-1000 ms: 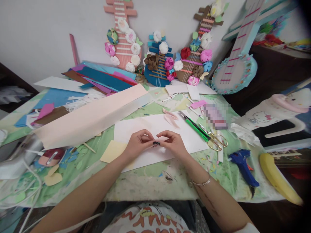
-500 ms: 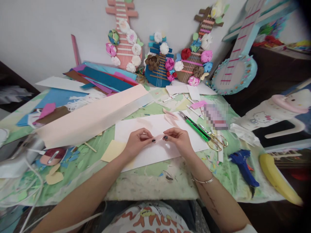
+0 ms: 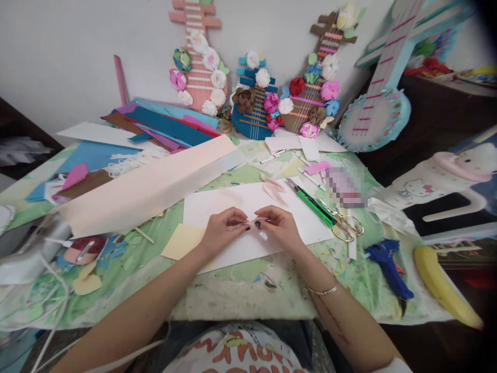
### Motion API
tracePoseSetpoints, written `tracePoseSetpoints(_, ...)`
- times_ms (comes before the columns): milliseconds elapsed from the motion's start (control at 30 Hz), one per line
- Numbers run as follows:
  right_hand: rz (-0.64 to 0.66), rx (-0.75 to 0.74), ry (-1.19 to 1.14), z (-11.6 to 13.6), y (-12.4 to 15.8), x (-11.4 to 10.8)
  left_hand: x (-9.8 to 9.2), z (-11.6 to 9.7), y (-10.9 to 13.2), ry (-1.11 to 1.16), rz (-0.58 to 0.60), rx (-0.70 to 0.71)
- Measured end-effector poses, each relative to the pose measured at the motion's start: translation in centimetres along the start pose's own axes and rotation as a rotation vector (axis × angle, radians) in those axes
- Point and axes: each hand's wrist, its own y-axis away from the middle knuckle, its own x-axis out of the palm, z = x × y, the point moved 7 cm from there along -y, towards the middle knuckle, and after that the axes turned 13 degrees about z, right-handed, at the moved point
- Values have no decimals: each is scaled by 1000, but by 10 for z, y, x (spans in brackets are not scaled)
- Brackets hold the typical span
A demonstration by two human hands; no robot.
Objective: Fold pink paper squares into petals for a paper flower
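Observation:
My left hand (image 3: 225,228) and my right hand (image 3: 280,228) meet over a white sheet (image 3: 229,257) on the table. Between their fingertips is a small pale pink paper piece (image 3: 253,223), pinched from both sides and mostly hidden by fingers and thumbs. Just beyond my right hand, a few pale pink paper petals (image 3: 274,190) lie on the sheet. A green craft knife (image 3: 314,204) rests to the right, with gold-handled scissors (image 3: 347,228) beside it. Left of my hands a cream paper piece (image 3: 182,241) touches the sheet.
A long pale pink paper strip (image 3: 151,181) lies at the left. A blue glue gun (image 3: 390,269) and a banana (image 3: 446,290) are at the right edge, below a tumbler (image 3: 419,186). Flower-covered paper instruments (image 3: 254,111) lean on the wall. Scraps litter the green cloth.
Both hands have drawn slightly closer together, with the fingers shifting on the pink paper piece. It shows less between them now. The other things on the table look unmoved.

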Motion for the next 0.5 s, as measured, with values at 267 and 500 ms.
tracePoseSetpoints(267,21,-8,45,6,3,7,5,-3,-1,1,51,28)
tracePoseSetpoints(500,-33,-17,63,5,2,2,0,-3,-1,-36,26,-8)
